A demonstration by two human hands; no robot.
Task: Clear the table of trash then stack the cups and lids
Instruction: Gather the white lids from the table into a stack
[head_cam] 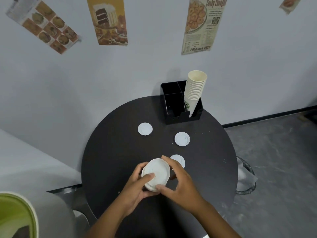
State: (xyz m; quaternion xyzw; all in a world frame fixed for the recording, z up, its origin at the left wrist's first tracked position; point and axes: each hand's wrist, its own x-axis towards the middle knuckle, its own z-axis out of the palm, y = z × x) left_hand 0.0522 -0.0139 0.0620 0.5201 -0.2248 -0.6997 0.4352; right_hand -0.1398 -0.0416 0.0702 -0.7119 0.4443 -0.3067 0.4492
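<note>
Bare table (109,152) lies left; three loose lids (182,138) (well apart) dot the right.

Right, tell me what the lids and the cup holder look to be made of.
Lids: likely thin moulded plastic or pulp, matt white, with faint raised rings. Cup holder: seemingly rigid black plastic or acrylic, glossy, with thin flat walls and sharp edges.

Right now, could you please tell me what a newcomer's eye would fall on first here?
Both hands, left hand and right hand, grip a small stack of white lids at the near middle of the round black table. Three loose lids lie flat beyond, the nearest just behind the right hand. At the far edge, a tall stack of paper cups leans in a black organizer.
</note>
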